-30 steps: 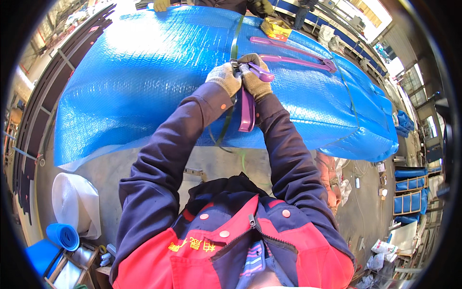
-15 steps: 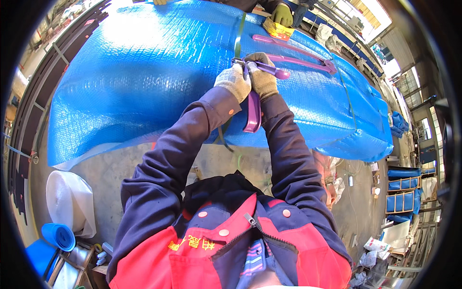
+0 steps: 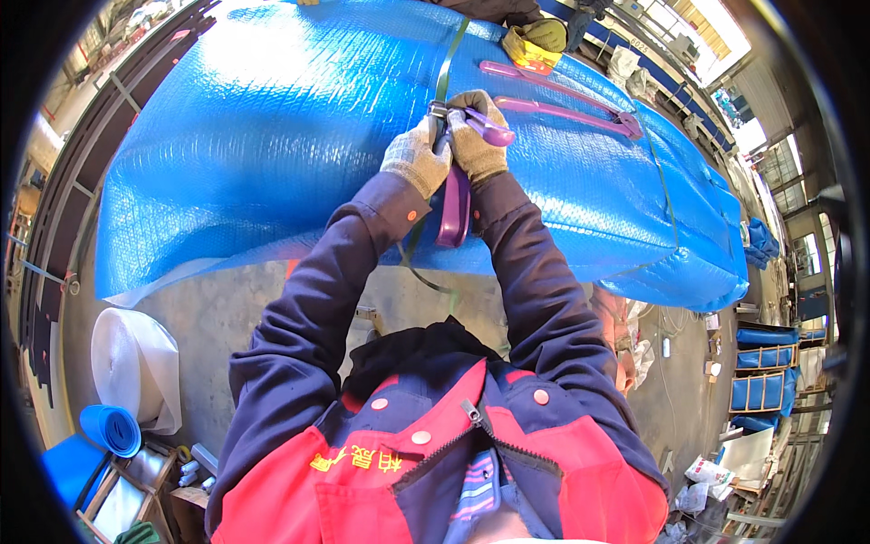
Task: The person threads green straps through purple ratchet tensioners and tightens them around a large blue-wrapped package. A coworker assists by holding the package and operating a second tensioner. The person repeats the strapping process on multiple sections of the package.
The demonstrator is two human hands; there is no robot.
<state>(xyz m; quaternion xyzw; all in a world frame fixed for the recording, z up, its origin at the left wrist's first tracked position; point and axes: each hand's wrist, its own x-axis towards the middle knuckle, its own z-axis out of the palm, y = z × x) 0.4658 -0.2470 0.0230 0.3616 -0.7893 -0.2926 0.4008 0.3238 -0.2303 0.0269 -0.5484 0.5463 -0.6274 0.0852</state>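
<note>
A strapping tensioner with purple handles (image 3: pixel 454 210) is in my gloved hands, over a large bundle in shiny blue wrap (image 3: pixel 263 168). My left hand (image 3: pixel 419 158) is closed around the tool's near side, by its metal head. My right hand (image 3: pixel 478 143) wraps the tool, a short purple lever sticking out past its fingers. From the metal head a green strap (image 3: pixel 450 62) runs away over the bundle; its loose tail hangs below the near edge. What each fingertip presses is hidden. A second tool with two long purple handles (image 3: pixel 627 125) lies on the wrap to the right.
Beyond the bundle, a co-worker's gloved hand (image 3: pixel 546 35) is at a yellow packet (image 3: pixel 530 53). A roll of white foam (image 3: pixel 127 367) and a blue roll (image 3: pixel 111 430) stand at lower left. Blue-wrapped frames (image 3: pixel 761 358) are at right, dark metal bars along the left.
Both my hands and the tensioner have shifted a little left over the bundle, still gripping. The co-worker's gloved hand has turned beside the yellow packet.
</note>
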